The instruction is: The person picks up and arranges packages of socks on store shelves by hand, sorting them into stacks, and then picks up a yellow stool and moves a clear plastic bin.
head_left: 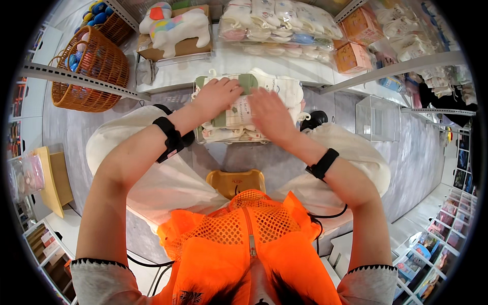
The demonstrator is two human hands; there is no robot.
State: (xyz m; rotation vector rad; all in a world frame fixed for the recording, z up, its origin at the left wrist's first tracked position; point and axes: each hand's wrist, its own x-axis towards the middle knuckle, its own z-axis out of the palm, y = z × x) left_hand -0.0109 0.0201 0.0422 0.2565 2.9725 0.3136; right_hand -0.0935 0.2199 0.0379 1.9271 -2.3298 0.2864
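Between my knees stands a clear bin point(234, 142) piled with packed textiles on white hooks, seemingly socks. On top lies a green and white pack point(219, 121) with a paper label, beside cream packs point(290, 93). My left hand point(219, 95) rests over the top of the green and white pack, its fingers stretched across the green part. My right hand point(273, 114) lies at the pack's right side, slightly blurred, with its fingers extended toward the label. Both hands touch the pile; the undersides of the fingers are hidden.
Ahead, a white shelf point(178, 76) holds a white plush dog point(179, 31), bagged socks point(277, 25) and orange boxes point(354, 57). A wicker basket point(94, 68) stands left, a clear empty bin point(377, 119) right. A yellow stool point(235, 182) is below me. Metal shelf bars cross both sides.
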